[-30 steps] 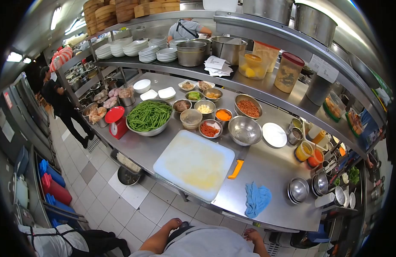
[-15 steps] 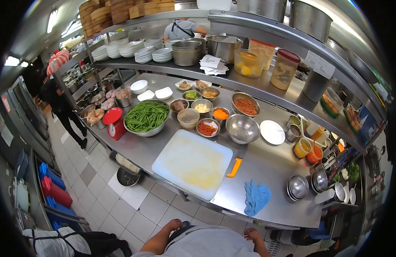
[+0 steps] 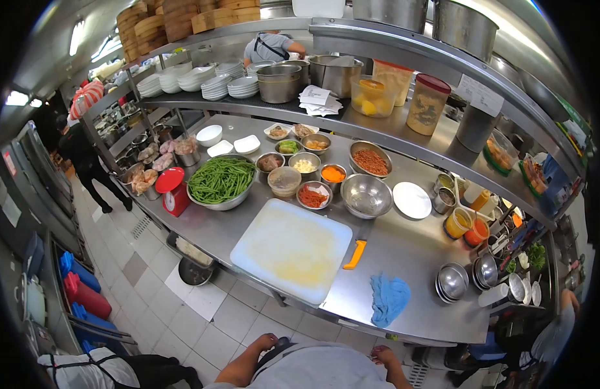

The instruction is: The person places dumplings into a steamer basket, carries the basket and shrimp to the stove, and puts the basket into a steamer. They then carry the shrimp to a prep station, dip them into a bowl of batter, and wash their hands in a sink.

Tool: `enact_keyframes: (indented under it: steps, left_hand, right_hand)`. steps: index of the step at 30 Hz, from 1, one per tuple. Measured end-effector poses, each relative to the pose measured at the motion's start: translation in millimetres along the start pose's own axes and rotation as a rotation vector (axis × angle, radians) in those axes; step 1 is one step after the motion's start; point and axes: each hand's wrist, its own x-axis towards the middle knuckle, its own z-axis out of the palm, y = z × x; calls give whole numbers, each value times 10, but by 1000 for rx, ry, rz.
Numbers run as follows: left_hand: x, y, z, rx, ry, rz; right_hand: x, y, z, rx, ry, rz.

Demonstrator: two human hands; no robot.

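My left hand [image 3: 267, 341] hangs low beside my body, in front of the table edge, its fingers curled; whether anything is inside is too small to tell. At my other side my right hand [image 3: 381, 354] is also lowered, fingers bent, below the blue cloth [image 3: 389, 299]. Neither hand touches the table. A stained white cutting board [image 3: 292, 251] lies at the table's front edge. Right of it rests a knife with an orange handle [image 3: 355, 255]. Behind the board are a bowl of green beans [image 3: 222, 181], an empty steel bowl [image 3: 367, 196] and small bowls of chopped ingredients.
A red scale [image 3: 175, 194] stands left of the beans. A shelf [image 3: 390, 126] with plates, pots and tubs runs behind the table. Nested steel bowls [image 3: 451, 282] sit at the right. People are at far left [image 3: 86, 155], lower left [image 3: 95, 369], behind the shelf [image 3: 269, 47] and lower right [image 3: 552, 337].
A person has come into view at the lower right. The dark-clothed person at far left has shifted slightly. My hands have barely moved, and the things on the table are unchanged.
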Motion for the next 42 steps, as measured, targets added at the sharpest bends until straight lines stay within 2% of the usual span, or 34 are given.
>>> enact_keyframes:
  steps: [14, 19, 42]
  left_hand:
    - [2, -20, -20, 62, -15, -7]
    - [-9, -32, 1, 22, 52, 40]
    - [-29, 32, 2, 20, -2, 21]
  right_hand:
    - [-184, -213, 24, -5, 30, -24]
    - [-104, -134, -2, 3, -11, -12]
    - [80, -25, -10, 2, -10, -26]
